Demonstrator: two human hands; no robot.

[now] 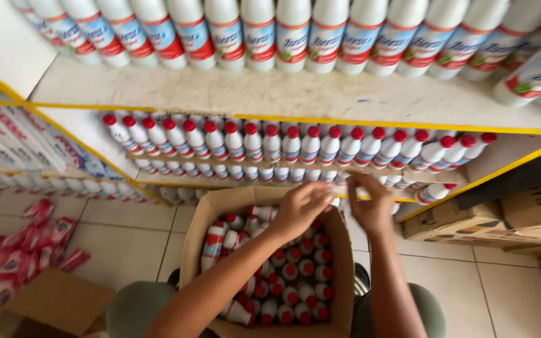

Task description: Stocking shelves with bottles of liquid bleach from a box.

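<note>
- A shop aisle with pale floor tiles (126, 238) and yellow-edged shelving (295, 94), its tiers lined with white bottles, seen from above.
- The open cardboard box (190, 241) sits low in the middle of the scene, right in front of the shelving, between the person's knees (134, 307).
- Inside the box, small white bottles with red caps (295, 275) stand packed upright; a few near its far-left corner lie tipped on their sides.
- The left hand (300, 206) reaches across the box to its far rim, forearm stretched diagonally over the bottles, fingers curled downward; whether it grips a bottle cannot be told.
- The right hand (370, 205) is raised just beyond the box's far-right corner, wrist bent and fingers drawn in; what it pinches, if anything, cannot be told.
- Both hands are near each other, just below the row of red-capped bottles (295, 145) on the shelf above the box.
- Left of the box, red and white packets (14, 256) lie piled on the floor; another brown carton (54, 303) sits at its near-left.
- Right of the box, flattened cartons (489, 222) rest on the tiles.
</note>
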